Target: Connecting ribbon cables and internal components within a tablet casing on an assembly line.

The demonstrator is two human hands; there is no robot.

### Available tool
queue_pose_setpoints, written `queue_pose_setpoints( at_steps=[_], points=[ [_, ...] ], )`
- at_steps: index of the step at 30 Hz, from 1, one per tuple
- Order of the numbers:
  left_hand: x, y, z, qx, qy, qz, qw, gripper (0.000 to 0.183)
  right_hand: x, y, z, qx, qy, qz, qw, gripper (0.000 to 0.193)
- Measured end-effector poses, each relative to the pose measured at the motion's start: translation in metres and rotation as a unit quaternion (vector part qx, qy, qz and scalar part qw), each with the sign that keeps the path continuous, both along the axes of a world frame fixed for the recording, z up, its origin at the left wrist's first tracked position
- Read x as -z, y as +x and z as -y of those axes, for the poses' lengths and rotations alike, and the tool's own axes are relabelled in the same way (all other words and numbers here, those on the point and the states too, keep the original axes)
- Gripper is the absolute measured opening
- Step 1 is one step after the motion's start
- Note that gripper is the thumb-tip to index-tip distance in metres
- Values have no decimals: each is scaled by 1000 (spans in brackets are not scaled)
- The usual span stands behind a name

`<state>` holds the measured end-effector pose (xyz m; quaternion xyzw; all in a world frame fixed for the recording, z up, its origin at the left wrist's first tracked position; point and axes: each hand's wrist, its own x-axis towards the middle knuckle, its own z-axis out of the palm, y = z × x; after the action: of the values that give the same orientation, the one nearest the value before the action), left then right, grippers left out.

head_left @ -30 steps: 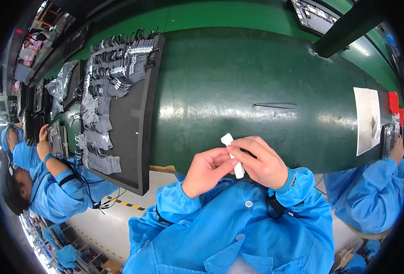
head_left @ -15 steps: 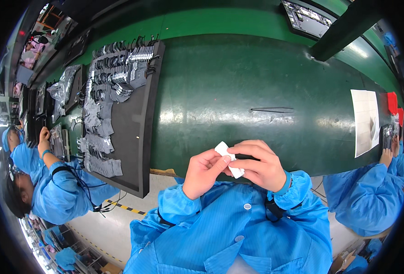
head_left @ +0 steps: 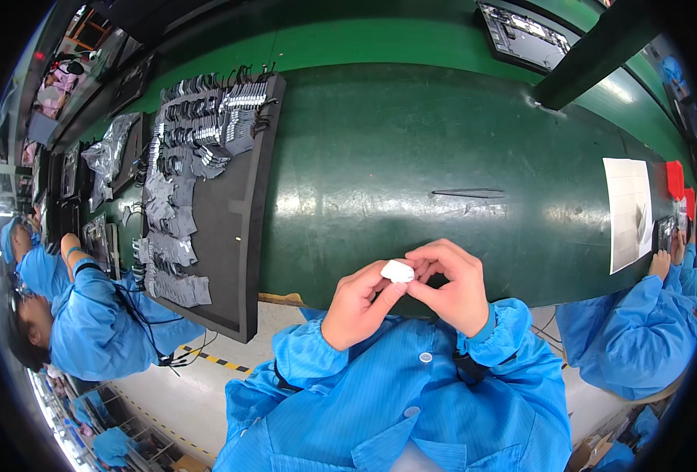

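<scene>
A small crumpled white piece [head_left: 398, 271], like folded paper or tissue, is pinched between my two hands just above the bench's near edge. My left hand [head_left: 358, 305] has thumb and fingers closed on its left side. On its right side the thumb and fingertips of my right hand [head_left: 457, 289] press against it. Both palms are bent round toward each other. Farther off on the green bench [head_left: 348, 141] lies a thin pair of dark tweezers [head_left: 468, 193].
A dark tray [head_left: 252, 236] with rows of grey flat parts and short black cables stands to the left. A white sheet [head_left: 628, 212] and red pieces [head_left: 674, 179] lie at right. A dark post [head_left: 592, 67] rises far right. Co-workers in blue sit on both sides.
The white piece, long and slanted before, is now bunched smaller between my fingertips. My right hand has turned, its thumb now showing against the piece. The left co-worker's hand has shifted down.
</scene>
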<state>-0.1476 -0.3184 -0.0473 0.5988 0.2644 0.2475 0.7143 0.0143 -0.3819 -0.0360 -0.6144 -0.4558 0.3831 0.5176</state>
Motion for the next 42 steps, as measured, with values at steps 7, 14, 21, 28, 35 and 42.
queue_pose_setpoints(
  at_steps=[7, 14, 21, 28, 35, 42],
  points=[
    [10, -3, -3, -55, -171, 78, 981, 18, -2, 1, -3, -3, 93, 99, 991, 22],
    [18, -5, -10, -82, -123, 66, 987, 15, -7, 0, -3, -24, 45, 12, 999, 21],
    [10, 8, -1, -139, -216, 69, 964, 23, -2, -6, -12, 41, 215, 222, 950, 23],
    [15, 5, -2, -147, -173, 49, 973, 23, 1, -10, -15, -10, 225, 233, 946, 24],
    [28, 0, -14, -142, -227, 121, 956, 23, -5, -6, -12, -47, 145, 148, 977, 24],
    [15, 9, -19, -74, -143, 124, 979, 18, -6, 6, -8, 23, 65, 55, 996, 17]
  ],
)
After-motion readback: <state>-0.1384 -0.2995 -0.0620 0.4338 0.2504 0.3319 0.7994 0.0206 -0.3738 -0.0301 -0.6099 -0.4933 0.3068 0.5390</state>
